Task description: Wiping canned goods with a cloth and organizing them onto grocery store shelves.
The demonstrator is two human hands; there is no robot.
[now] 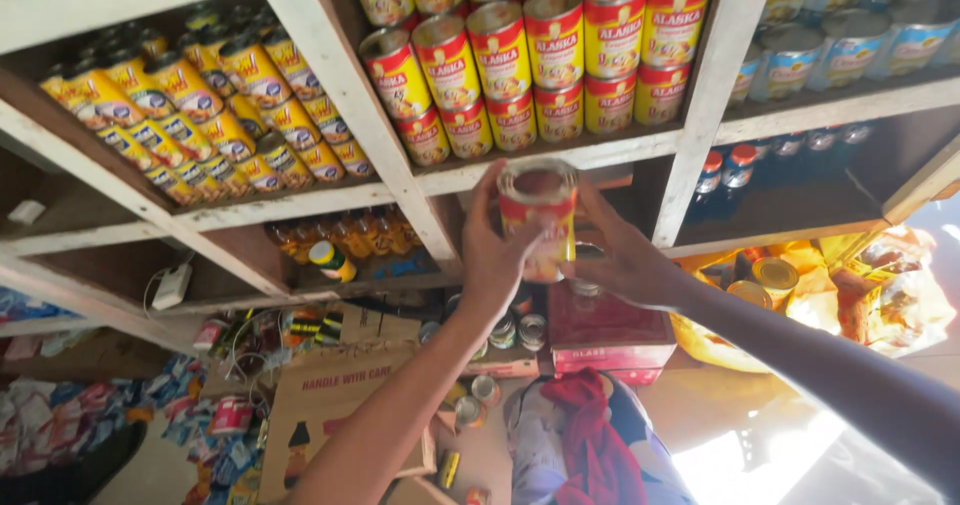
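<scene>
White wooden shelves packed with red-and-yellow cans. Both hands clasp one red-and-yellow can, upright, just below that stack: left hand wraps its left side, right hand its right

Both arms are raised and stretched forward, meeting near the middle of the view. The left arm rises bare from the lower left, forearm slanting up to the left hand, whose back faces the camera; its fingers point upward and curl inward in a grip. The right arm enters from the lower right, forearm running up-left to the right hand, palm turned toward the left hand, fingers spread and curved, facing the left hand's.
</scene>
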